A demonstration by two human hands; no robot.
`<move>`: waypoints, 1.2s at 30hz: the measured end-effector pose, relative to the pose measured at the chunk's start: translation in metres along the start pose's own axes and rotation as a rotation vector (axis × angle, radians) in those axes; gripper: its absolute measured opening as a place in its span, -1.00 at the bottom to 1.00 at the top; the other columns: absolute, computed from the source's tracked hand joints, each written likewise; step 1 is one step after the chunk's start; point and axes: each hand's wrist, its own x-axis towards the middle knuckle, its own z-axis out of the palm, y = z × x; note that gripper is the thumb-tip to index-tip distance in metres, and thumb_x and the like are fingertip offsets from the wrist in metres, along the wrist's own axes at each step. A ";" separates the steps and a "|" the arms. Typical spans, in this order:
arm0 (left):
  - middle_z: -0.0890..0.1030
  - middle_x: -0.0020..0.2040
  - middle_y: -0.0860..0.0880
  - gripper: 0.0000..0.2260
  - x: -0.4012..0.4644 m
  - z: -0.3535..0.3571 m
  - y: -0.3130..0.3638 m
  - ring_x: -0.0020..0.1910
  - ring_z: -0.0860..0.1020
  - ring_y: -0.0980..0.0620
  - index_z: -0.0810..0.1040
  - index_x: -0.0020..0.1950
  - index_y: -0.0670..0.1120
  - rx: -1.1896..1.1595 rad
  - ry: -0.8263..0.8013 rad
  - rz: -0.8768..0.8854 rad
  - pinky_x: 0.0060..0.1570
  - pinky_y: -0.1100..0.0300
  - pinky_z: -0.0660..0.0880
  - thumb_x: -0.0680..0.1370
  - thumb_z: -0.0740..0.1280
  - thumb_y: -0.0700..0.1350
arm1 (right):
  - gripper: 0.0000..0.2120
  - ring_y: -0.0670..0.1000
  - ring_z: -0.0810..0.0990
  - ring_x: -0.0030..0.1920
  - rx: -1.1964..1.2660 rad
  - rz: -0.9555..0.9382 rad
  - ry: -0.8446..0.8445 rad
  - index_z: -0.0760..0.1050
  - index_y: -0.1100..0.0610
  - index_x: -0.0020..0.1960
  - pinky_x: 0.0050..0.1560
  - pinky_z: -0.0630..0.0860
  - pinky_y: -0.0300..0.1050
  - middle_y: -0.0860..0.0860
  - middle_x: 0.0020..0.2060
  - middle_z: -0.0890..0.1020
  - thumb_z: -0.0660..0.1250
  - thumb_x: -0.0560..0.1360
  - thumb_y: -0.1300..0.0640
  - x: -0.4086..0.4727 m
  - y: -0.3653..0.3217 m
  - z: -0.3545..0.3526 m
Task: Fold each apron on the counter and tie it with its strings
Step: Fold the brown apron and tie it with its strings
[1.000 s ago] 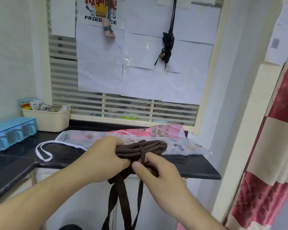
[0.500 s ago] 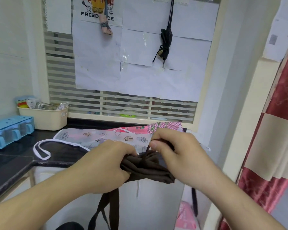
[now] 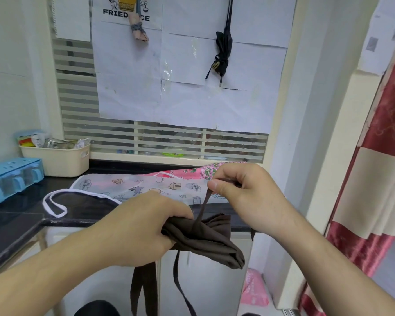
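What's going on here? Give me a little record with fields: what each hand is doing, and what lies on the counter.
left hand: grips the folded brown apron
right hand: pinches a brown string pulled up from the bundle
loose strings: hang below the bundle
counter: patterned apron spread flat, beige basket, blue box

My left hand (image 3: 144,226), right hand (image 3: 246,197): both bare, no gloves, rings, watch. My forearms bare to frame edge, no sleeves visible. Nails short, unpainted.
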 end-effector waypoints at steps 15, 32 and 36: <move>0.76 -0.05 -0.22 -0.76 0.003 -0.017 -0.016 0.05 0.72 -0.25 0.79 0.03 -0.03 -0.776 0.144 -0.286 0.30 -0.28 0.54 0.38 0.56 -0.22 | -0.78 -0.08 0.22 -0.46 0.232 0.215 -0.192 0.57 0.06 -0.20 -0.32 0.16 -0.11 -0.12 -0.53 0.29 0.29 0.57 0.01 -0.078 0.009 0.046; 0.68 -0.14 0.03 -0.83 0.003 0.009 -0.009 -0.09 0.67 -0.14 0.66 -0.06 0.16 -0.303 -0.230 0.043 0.01 -0.16 0.64 0.41 0.56 -0.04 | -0.64 0.10 0.09 -0.40 0.477 0.259 -0.469 0.52 0.24 -0.28 -0.42 0.04 -0.13 0.28 -0.39 0.27 0.47 0.51 0.00 -0.013 0.046 0.010; 0.66 -0.15 0.02 -0.83 0.003 0.011 -0.007 -0.11 0.63 -0.13 0.63 -0.01 0.13 -0.283 -0.229 0.014 0.03 -0.10 0.63 0.44 0.54 0.00 | -0.61 0.09 0.08 -0.43 0.420 0.211 -0.428 0.49 0.36 -0.24 -0.37 0.01 -0.04 0.09 -0.49 0.31 0.44 0.58 0.07 -0.010 0.034 0.003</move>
